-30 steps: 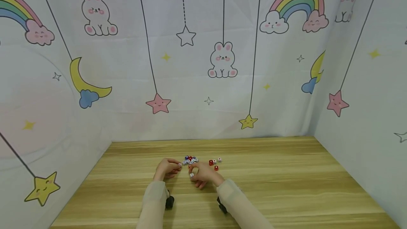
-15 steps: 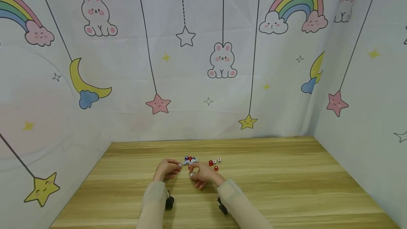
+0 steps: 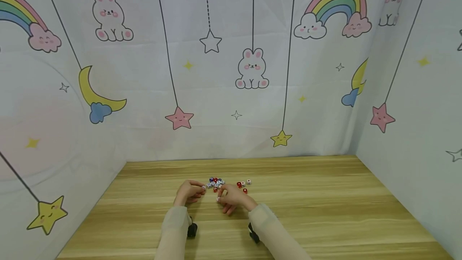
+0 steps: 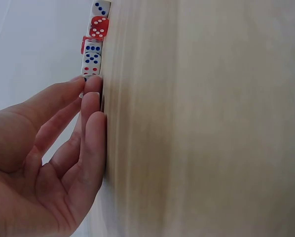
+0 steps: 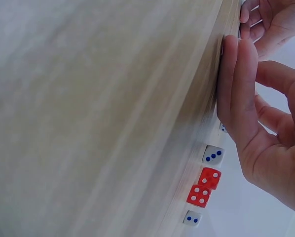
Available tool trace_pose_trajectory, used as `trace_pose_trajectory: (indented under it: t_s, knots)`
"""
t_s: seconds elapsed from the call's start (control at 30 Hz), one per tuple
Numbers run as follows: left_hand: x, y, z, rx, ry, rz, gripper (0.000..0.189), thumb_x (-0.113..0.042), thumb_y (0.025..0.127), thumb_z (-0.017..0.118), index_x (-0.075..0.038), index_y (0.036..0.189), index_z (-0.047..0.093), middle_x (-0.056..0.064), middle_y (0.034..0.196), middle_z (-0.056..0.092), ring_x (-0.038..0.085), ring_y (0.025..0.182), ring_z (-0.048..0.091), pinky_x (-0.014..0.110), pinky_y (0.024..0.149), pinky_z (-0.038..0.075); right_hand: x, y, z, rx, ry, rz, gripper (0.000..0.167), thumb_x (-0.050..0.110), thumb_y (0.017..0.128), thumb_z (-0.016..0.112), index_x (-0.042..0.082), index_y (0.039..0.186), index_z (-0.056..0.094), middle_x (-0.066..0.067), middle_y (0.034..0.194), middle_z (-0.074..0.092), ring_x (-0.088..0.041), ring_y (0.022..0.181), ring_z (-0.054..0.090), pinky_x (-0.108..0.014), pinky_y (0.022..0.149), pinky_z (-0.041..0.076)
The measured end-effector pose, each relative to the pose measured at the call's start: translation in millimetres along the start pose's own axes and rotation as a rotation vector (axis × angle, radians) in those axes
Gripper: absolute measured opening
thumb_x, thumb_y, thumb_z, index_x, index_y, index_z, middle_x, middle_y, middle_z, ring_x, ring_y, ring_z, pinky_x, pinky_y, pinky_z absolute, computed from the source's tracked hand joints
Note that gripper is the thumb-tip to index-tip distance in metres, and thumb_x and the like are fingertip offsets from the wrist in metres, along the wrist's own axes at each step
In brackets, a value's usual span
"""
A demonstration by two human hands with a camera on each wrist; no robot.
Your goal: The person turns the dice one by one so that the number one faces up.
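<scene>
My left hand (image 3: 189, 191) pinches a white die (image 3: 203, 187) between thumb and fingertips, just left of a cluster of dice (image 3: 215, 181). In the left wrist view the left hand (image 4: 54, 148) mostly covers that die. My right hand (image 3: 232, 196) is in front of the cluster, its thumb and curled index finger at a white die (image 3: 218, 200). In the right wrist view, the right hand's (image 5: 261, 118) own fingers hide this die. A red die (image 3: 215, 189) sits at the cluster's front edge, close to the right index finger.
Right of the cluster are loose red dice (image 3: 245, 191) and white dice (image 3: 248, 181) on the wood-grain table (image 3: 325, 212). A printed cloth wall (image 3: 216, 139) rises at the table's back edge, with others along both sides.
My right hand has shifted slightly right, its index finger drawing back from the cluster toward the white die at its thumb. More of the cluster's front now shows. My left hand stays put.
</scene>
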State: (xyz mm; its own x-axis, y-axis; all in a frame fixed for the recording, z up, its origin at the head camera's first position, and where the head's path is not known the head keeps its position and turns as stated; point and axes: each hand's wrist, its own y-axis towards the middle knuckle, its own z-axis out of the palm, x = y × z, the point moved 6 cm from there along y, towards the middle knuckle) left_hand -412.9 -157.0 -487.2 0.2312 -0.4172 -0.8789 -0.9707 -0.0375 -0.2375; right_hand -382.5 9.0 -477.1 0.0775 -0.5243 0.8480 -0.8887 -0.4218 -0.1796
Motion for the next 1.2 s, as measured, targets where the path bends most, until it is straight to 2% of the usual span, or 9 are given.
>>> trace_pose_trajectory:
  t_s: [0.57, 0.83, 1.0, 1.03, 1.13, 1.2]
  knots:
    - [0.6, 0.4, -0.6, -0.01, -0.008, 0.01, 0.021, -0.012, 0.081, 0.063, -0.002, 0.1, 0.066, 0.0, 0.068, 0.068, 0.004, 0.05, 0.054, 0.022, 0.047, 0.046, 1.7, -1.9, 1.0, 0.016, -0.008, -0.01, 0.01, 0.008, 0.087, 0.056, 0.004, 0.095, 0.058, -0.009, 0.059, 0.059, -0.013, 0.045, 0.057, -0.03, 0.044, 0.05]
    - [-3.5, -2.8, 0.2, -0.008, -0.002, 0.006, 0.023, -0.014, 0.081, 0.064, -0.002, 0.1, 0.066, 0.001, 0.069, 0.068, 0.005, 0.05, 0.054, 0.023, 0.047, 0.046, 3.5, -1.3, -0.5, 0.009, -0.024, -0.004, 0.012, 0.01, 0.089, 0.051, 0.004, 0.096, 0.059, -0.004, 0.06, 0.049, -0.015, 0.047, 0.059, -0.03, 0.043, 0.05]
    - [-2.2, -0.9, -1.3, 0.008, -0.014, 0.017, 0.02, -0.016, 0.079, 0.066, -0.004, 0.095, 0.068, 0.003, 0.071, 0.069, 0.005, 0.051, 0.055, 0.025, 0.048, 0.048, 2.4, -0.9, -0.8, 0.007, -0.015, 0.003, 0.011, 0.01, 0.088, 0.054, 0.004, 0.097, 0.059, -0.006, 0.061, 0.052, -0.017, 0.047, 0.06, -0.03, 0.043, 0.05]
    - [-1.3, 0.9, -1.1, 0.032, -0.025, 0.04, 0.018, -0.018, 0.078, 0.067, -0.007, 0.092, 0.069, 0.001, 0.069, 0.068, 0.005, 0.05, 0.055, 0.024, 0.047, 0.047, 2.2, -0.9, -0.9, 0.008, -0.013, 0.003, 0.011, 0.01, 0.087, 0.055, 0.004, 0.096, 0.059, -0.007, 0.062, 0.053, -0.017, 0.048, 0.06, -0.03, 0.043, 0.05]
    - [-0.3, 2.0, -1.6, 0.04, -0.023, 0.05, 0.017, -0.02, 0.077, 0.069, -0.008, 0.089, 0.069, 0.001, 0.068, 0.068, 0.006, 0.051, 0.056, 0.025, 0.047, 0.048, 2.5, -0.9, -0.8, 0.014, -0.012, -0.002, 0.009, 0.009, 0.086, 0.057, 0.003, 0.093, 0.06, -0.009, 0.063, 0.056, -0.019, 0.049, 0.061, -0.031, 0.044, 0.05]
    - [-0.2, 1.8, -1.6, 0.034, -0.021, 0.036, 0.019, -0.02, 0.077, 0.069, -0.008, 0.091, 0.069, 0.002, 0.07, 0.069, 0.006, 0.052, 0.057, 0.026, 0.049, 0.048, 2.9, -1.0, -0.7, 0.019, -0.015, -0.003, 0.007, 0.008, 0.085, 0.058, 0.003, 0.09, 0.06, -0.01, 0.064, 0.059, -0.019, 0.049, 0.061, -0.031, 0.044, 0.05]
